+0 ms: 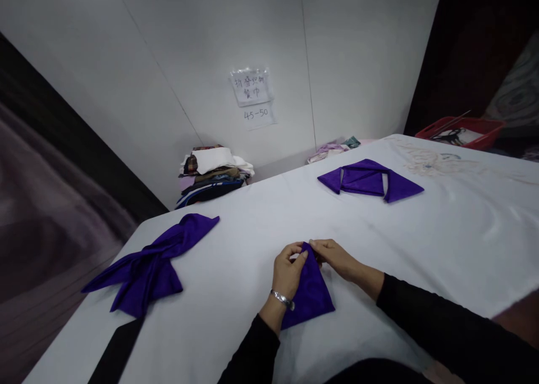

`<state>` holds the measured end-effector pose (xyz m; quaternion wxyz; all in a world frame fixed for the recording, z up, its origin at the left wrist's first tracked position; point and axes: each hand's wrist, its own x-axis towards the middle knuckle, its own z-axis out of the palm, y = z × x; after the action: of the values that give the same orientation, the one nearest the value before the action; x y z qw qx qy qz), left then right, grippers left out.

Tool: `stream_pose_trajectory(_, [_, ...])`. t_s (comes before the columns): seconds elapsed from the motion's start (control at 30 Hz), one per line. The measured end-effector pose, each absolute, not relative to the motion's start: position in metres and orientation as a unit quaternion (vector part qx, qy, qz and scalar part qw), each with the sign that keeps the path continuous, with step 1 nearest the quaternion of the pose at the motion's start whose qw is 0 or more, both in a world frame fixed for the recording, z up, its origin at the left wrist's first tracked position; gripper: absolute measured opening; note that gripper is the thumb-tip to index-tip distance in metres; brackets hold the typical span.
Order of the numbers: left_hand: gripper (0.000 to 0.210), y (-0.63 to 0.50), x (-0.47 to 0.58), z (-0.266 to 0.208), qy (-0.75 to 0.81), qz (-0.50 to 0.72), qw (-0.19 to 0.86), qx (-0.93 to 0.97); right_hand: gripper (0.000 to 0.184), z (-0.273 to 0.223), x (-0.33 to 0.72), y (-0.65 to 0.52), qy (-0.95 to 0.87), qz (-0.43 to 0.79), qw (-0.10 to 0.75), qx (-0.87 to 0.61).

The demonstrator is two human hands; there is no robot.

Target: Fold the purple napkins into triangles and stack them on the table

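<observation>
Both hands meet at the top corner of a purple napkin (310,294) folded into a triangle, lying at 6 o'clock on the white worktop (442,238). The left hand (287,272), with a silver bracelet (282,300) at the wrist, rests on the cloth's left edge, its fingers curled and pinching the tip. The right hand (334,257) comes in from 3 o'clock, thumb and fingertips closed on the same tip. A bow-shaped purple cloth (147,266) lies at 9 o'clock, well apart. Another folded purple cloth (370,180) sits at 1 o'clock. At 11 o'clock a stack of fabrics (213,176) stands by the wall, below a paper sign (251,96). A red tray (461,131) shows at 2 o'clock.
</observation>
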<state>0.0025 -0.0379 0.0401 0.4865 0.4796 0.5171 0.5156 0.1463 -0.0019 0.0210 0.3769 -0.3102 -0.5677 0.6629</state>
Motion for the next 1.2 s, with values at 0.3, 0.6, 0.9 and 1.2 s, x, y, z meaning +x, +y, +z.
stream_pose_trajectory(0.3, [0.022,-0.034,0.002,0.038,0.526,0.531,0.494,0.444,0.032,0.027,0.147,-0.005,-0.581,0.65,0.377,-0.312])
stream_pose_trajectory(0.6, [0.025,-0.033,-0.007,0.028,0.515,0.485,0.53,0.467,0.036,0.008,0.144,0.003,-0.583,0.584,0.433,-0.363])
stream_pose_trajectory(0.9, [0.022,-0.031,-0.007,0.023,0.531,0.512,0.496,0.459,0.025,0.005,0.139,-0.004,-0.619,0.517,0.455,-0.378])
stream_pose_trajectory(1.2, [0.016,-0.039,-0.006,0.021,0.519,0.504,0.457,0.518,0.022,0.009,0.134,-0.004,-0.624,0.506,0.457,-0.383])
